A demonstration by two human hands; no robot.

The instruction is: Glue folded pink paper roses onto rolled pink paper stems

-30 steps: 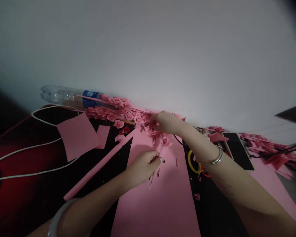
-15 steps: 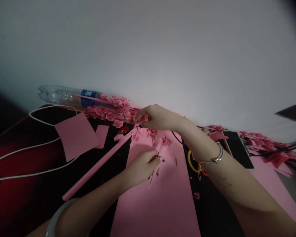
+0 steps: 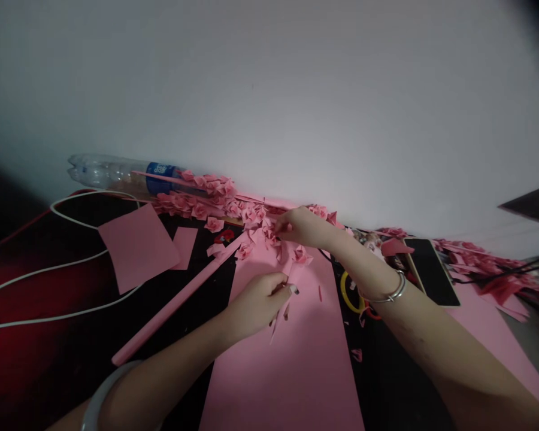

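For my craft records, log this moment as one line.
left hand: pinching pink paper scrap | right hand: at paper roses | under: pink sheet

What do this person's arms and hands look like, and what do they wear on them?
Both arms are bare, with no sleeves. The left arm wears a wide, pale bangle; the right arm wears a thin silver bangle. The left hand and right hand wear no gloves.
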